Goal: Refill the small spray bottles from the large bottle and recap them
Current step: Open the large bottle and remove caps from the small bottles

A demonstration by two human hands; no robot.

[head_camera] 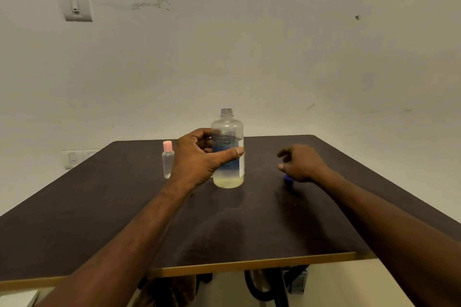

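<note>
The left hand (199,157) is gripping the large clear uncapped plastic bottle (227,149) standing on the dark worktop (99,207); the right hand (299,164) is hovering relaxed, holding nothing; tilting carelessly could spill liquid

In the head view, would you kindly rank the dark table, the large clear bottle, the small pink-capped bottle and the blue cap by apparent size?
1. Dark brown table, largest.
2. Large clear uncapped bottle, held by the left hand.
3. Small clear pink-capped bottle.
4. Blue cap, smallest, though partly hidden by the right hand.
</note>
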